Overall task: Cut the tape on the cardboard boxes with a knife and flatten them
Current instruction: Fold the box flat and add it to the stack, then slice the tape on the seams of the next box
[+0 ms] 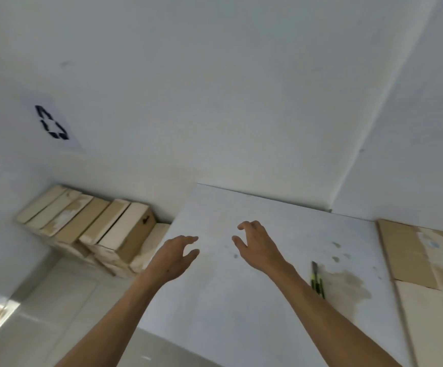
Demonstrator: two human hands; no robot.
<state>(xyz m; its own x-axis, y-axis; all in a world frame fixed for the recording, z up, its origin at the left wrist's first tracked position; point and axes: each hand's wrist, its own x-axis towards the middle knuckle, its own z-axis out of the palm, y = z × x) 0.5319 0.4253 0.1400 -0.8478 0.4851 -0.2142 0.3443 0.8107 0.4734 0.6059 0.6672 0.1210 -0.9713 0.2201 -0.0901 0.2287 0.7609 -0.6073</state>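
My left hand (174,256) and right hand (257,247) hovered loosely curled and empty over the bench (241,300), the knife (317,280) lying idle beside flattened cardboard (413,255), stacked boxes (96,226) still uncut.

From where I sit I can read no words or numbers. The one sign is a black recycling symbol (51,123) of three chasing arrows on a white sheet (64,144) stuck to the wall, high and well to the left of the left hand's fingertips (192,239). Blurred marks on the flattened cardboard (426,250), right of the right hand's fingers (244,226), stay unreadable to me.
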